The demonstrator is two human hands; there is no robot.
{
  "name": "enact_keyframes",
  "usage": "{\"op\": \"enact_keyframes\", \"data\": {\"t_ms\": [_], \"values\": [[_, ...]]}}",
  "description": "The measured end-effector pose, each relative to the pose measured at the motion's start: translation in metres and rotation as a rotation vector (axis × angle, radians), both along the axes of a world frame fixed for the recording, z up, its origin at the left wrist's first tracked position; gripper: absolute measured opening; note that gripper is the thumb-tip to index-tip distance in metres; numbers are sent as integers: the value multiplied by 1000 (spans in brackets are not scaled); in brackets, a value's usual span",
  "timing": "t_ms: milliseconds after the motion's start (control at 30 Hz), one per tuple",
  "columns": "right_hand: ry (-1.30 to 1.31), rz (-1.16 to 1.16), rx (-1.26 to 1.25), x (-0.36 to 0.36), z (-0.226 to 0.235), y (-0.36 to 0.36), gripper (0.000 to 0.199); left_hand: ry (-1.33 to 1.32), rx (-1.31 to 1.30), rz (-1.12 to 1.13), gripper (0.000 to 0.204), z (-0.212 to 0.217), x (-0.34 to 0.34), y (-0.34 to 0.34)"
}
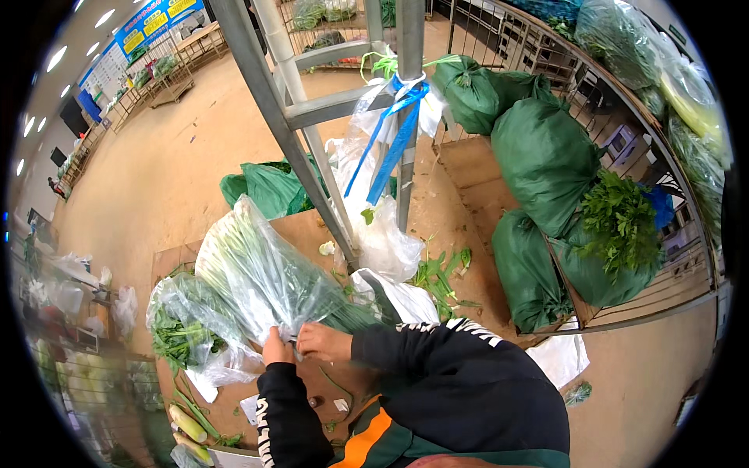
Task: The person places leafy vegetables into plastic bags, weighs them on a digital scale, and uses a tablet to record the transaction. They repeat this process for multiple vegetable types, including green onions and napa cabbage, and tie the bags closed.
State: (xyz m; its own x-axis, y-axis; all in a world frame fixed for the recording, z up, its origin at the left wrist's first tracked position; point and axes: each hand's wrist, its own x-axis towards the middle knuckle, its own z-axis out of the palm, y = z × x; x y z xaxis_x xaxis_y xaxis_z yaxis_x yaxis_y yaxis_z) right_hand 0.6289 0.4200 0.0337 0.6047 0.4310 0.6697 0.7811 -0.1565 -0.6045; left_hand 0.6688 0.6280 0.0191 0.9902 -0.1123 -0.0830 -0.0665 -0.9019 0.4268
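Both hands are pinched shut on the mouth of the clear bag of greens: left hand at its lower corner, right hand just beside it, fingers curled into the plastic. The bag is held tilted up-left over the cardboard table (a second bag of greens lies to its left). Closing the mouth looks to be the step in hand; next, a tight twist is likely called for. Green sacks are stacked right.
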Motion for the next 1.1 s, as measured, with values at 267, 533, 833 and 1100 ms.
{"op": "enact_keyframes", "data": {"t_ms": [267, 533, 833, 1100], "values": [[98, -415, -223, -23, 9, 5, 30, -134, -375, 30, 36, 6, 1, 2], [178, -330, -74, -4, -5, 26, 19, -66, -322, -61, 38, 8, -7, 26], [216, -11, -79, 12, 14, -9, 17, 152, -621, -148, 25, -48, 22, 39], [378, -161, -285, 8, 11, 15, 36, 18, -442, -130, 38, -28, 9, 30]]}}
